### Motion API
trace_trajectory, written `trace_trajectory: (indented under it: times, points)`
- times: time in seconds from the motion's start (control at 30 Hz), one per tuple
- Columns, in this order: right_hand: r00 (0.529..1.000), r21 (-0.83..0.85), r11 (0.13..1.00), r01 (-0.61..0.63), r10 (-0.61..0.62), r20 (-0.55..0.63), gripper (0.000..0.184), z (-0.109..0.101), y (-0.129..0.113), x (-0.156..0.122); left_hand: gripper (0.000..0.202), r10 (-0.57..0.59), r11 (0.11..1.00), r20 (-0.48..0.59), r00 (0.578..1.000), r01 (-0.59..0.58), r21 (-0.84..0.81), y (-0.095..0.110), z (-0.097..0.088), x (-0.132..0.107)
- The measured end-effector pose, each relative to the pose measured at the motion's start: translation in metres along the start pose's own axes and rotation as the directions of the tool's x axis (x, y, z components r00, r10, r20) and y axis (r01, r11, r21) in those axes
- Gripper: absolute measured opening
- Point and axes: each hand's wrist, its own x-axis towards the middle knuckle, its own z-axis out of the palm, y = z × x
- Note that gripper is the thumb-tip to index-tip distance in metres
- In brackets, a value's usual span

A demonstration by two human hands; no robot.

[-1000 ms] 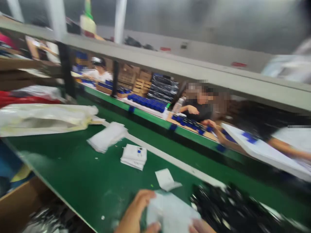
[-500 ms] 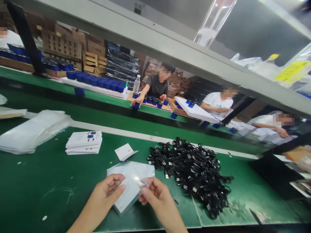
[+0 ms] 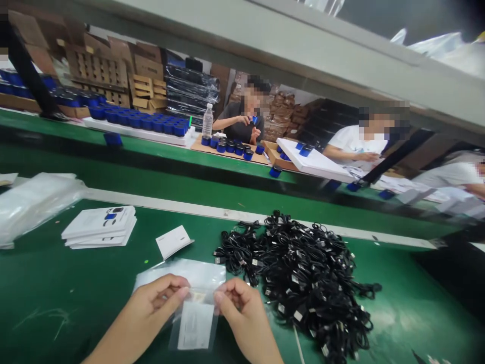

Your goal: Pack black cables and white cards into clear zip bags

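Note:
A small clear plastic bag (image 3: 212, 336) hangs between my two hands, with a white printed booklet (image 3: 196, 326) inside it. My left hand (image 3: 161, 301) pinches the bag's upper left edge between thumb and fingertips. At its upper right edge, my right hand (image 3: 238, 303) does the same. More flat clear bags (image 3: 182, 270) lie on the green bench just beyond my fingers. Behind them rests a single folded white booklet (image 3: 173, 241). To the right of my right hand spreads a big heap of coiled black USB cables (image 3: 310, 273).
A stack of white booklets (image 3: 100, 227) and a pile of plastic bags (image 3: 34, 205) lie on the left. Past the white strip (image 3: 227, 215) runs a green belt (image 3: 189, 184). Co-workers sit beyond it, near trays of blue items (image 3: 140, 121). An overhead beam (image 3: 284, 55) crosses the view.
Both hands have drawn the bag with its booklet lower and left, and it now hangs upright instead of tilted. The view has shifted. A co-worker has raised a blue item from the belt.

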Motion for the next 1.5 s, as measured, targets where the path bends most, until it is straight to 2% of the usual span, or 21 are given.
trace_trajectory:
  times: [0.07, 0.17, 0.23, 0.3, 0.4, 0.53, 0.57, 0.6, 0.63, 0.67, 0.73, 0.77, 0.8, 0.83, 0.9, 1.0, 1.17, 1.23, 1.3, 1.4, 1.5]
  points:
    - [1.0, 0.027, 1.0, -0.011, 0.011, 0.002, 0.043, -0.005, 0.0, 0.002, 0.03, -0.012, 0.999, -0.007, 1.0, 0.011, -0.033, 0.007, 0.006, 0.003]
    - [1.0, 0.063, 0.998, -0.004, 0.004, 0.01, 0.042, -0.007, -0.001, 0.0, 0.032, -0.033, 0.982, 0.007, 0.999, 0.034, -0.187, 0.016, 0.015, 0.007]
    - [1.0, 0.134, 0.991, 0.013, -0.015, 0.019, 0.043, -0.006, -0.003, -0.002, 0.035, -0.094, 0.945, 0.063, 0.994, 0.109, -0.308, 0.02, 0.019, 0.009]
    - [0.999, 0.17, 0.985, 0.034, -0.035, 0.0, 0.046, -0.003, -0.006, -0.005, 0.036, -0.124, 0.924, 0.11, 0.986, 0.155, -0.35, 0.02, 0.02, 0.01]
    - [0.998, 0.12, 0.992, 0.049, -0.043, -0.05, 0.053, 0.002, -0.011, -0.009, 0.033, -0.055, 0.961, 0.107, 0.993, 0.082, -0.265, 0.018, 0.014, 0.009]
    - [1.0, -0.02, 1.0, 0.012, -0.012, 0.012, 0.049, 0.01, -0.012, -0.015, 0.021, 0.168, 0.985, 0.06, 0.984, -0.17, 0.038, 0.014, -0.002, 0.002]
    - [0.999, -0.077, 0.997, 0.026, -0.024, 0.028, 0.042, 0.012, -0.01, -0.017, 0.018, 0.278, 0.951, 0.026, 0.96, -0.279, 0.137, 0.012, -0.006, -0.001]
    - [0.998, -0.142, 0.988, 0.064, -0.062, 0.018, 0.036, 0.015, -0.009, -0.018, 0.014, 0.411, 0.886, -0.007, 0.912, -0.398, 0.237, 0.009, -0.01, -0.004]
    - [0.992, -0.214, 0.97, 0.114, -0.121, -0.022, 0.032, 0.017, -0.007, -0.018, 0.012, 0.552, 0.791, -0.038, 0.833, -0.509, 0.339, 0.006, -0.013, -0.007]
    - [0.979, -0.284, 0.946, 0.156, -0.187, -0.086, 0.031, 0.02, -0.006, -0.018, 0.013, 0.677, 0.679, -0.059, 0.734, -0.591, 0.435, 0.002, -0.015, -0.011]
    - [0.957, -0.36, 0.921, 0.148, -0.226, -0.184, 0.026, 0.025, -0.003, -0.017, 0.017, 0.83, 0.494, -0.087, 0.552, -0.652, 0.575, -0.009, -0.017, -0.019]
    - [0.968, -0.333, 0.937, 0.101, -0.17, -0.184, 0.03, 0.028, -0.001, -0.016, 0.017, 0.862, 0.447, -0.102, 0.497, -0.649, 0.616, -0.015, -0.017, -0.023]
    - [0.988, -0.262, 0.965, 0.033, -0.071, -0.135, 0.04, 0.03, 0.0, -0.015, 0.017, 0.876, 0.424, -0.109, 0.469, -0.642, 0.639, -0.021, -0.016, -0.026]
    - [0.998, -0.163, 0.985, -0.049, 0.042, -0.047, 0.048, 0.033, 0.002, -0.014, 0.018, 0.882, 0.406, -0.096, 0.461, -0.641, 0.651, -0.027, -0.015, -0.029]
    - [0.971, 0.033, 0.978, -0.208, 0.202, 0.131, 0.057, 0.038, 0.006, -0.013, 0.023, 0.885, 0.354, -0.006, 0.466, -0.663, 0.659, -0.039, -0.013, -0.034]
    - [0.943, 0.157, 0.94, -0.304, 0.275, 0.186, 0.054, 0.043, 0.013, -0.013, 0.022, 0.862, 0.3, 0.123, 0.491, -0.69, 0.659, -0.052, -0.007, -0.039]
    - [0.957, 0.156, 0.946, -0.283, 0.267, 0.116, 0.052, 0.043, 0.019, -0.016, 0.017, 0.78, 0.463, 0.068, 0.623, -0.647, 0.606, -0.055, 0.001, -0.041]
    - [0.968, 0.099, 0.964, -0.245, 0.238, 0.076, 0.052, 0.041, 0.02, -0.016, 0.011, 0.766, 0.469, 0.071, 0.639, -0.63, 0.62, -0.052, 0.002, -0.039]
    - [0.975, 0.039, 0.975, -0.217, 0.215, 0.059, 0.052, 0.04, 0.021, -0.016, 0.024, 0.756, 0.46, 0.043, 0.654, -0.576, 0.676, -0.047, 0.002, -0.038]
    - [0.977, 0.033, 0.978, -0.205, 0.202, 0.07, 0.05, 0.041, 0.022, -0.016, 0.028, 0.734, 0.452, 0.003, 0.679, -0.492, 0.745, -0.04, 0.002, -0.036]
    - [0.982, 0.067, 0.983, -0.169, 0.162, 0.098, 0.046, 0.045, 0.019, -0.014, 0.033, 0.741, 0.409, 0.023, 0.672, -0.477, 0.778, -0.034, 0.002, -0.035]
